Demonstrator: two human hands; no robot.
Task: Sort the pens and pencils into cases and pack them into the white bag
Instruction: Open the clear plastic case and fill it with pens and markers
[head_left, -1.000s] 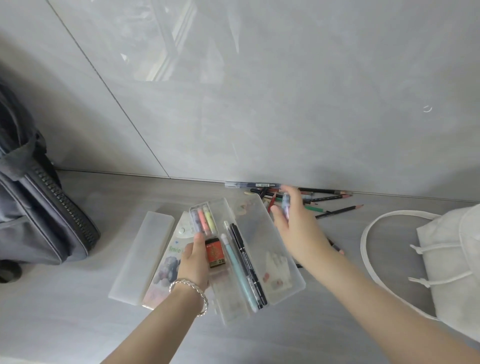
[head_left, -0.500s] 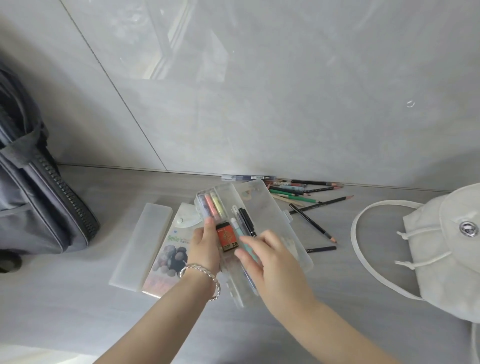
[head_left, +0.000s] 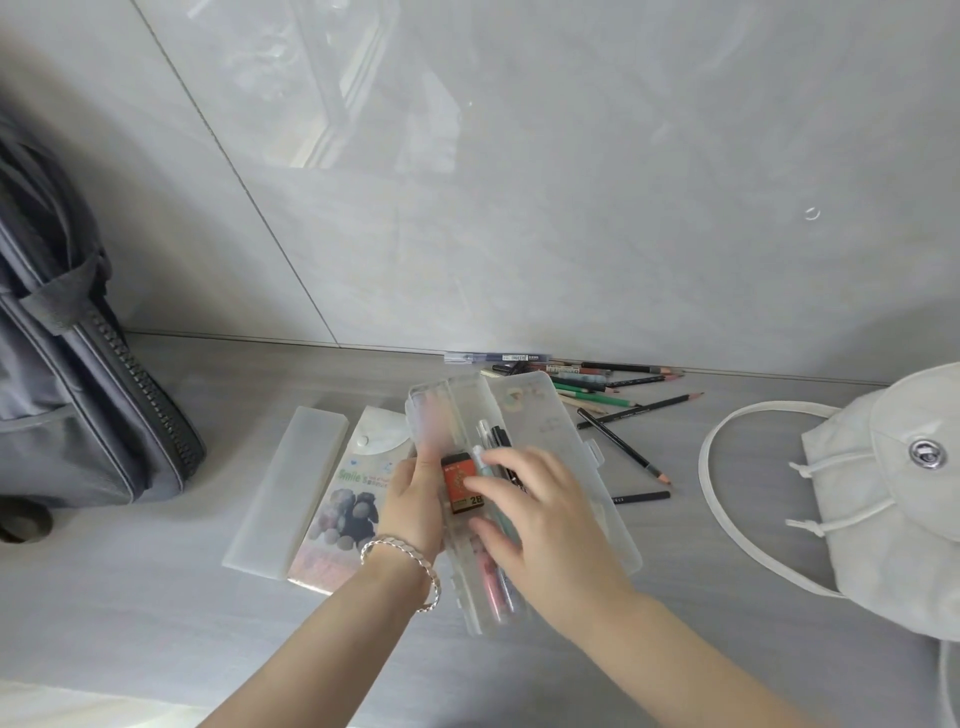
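Glossy grey wall tiles rise behind a pale grey table (head_left: 156, 613), where a clear plastic pencil case (head_left: 561, 415) lies open near the middle, its hinged lid spread toward the right. The left hand (head_left: 415, 499), a silver bracelet (head_left: 402, 564) at its wrist, grips the case's left edge, thumb beside a red and black eraser (head_left: 460, 480) stamped 2B inside the tray. The right hand (head_left: 545, 525) hangs over the tray with fingers spread, fingertips touching the pens (head_left: 491, 452) lying lengthwise inside; whether it pinches one cannot be told. A frosted inner flap at the far end of the tray blurs some coloured things beneath it. Left of the case lie a frosted flat case (head_left: 291, 478) and, just beside it, a printed pouch (head_left: 348, 499) with the word Smile and dark round figures, partly under the left wrist. Loose pencils (head_left: 623, 415) and pens are scattered along the wall behind and to the right of the open case, several crossing one another. The white bag (head_left: 893, 499) sits at the right edge, its looped strap lying on the table toward the pencils, a metal snap on its flap. A dark grey zippered bag (head_left: 67, 405) stands at the far left.
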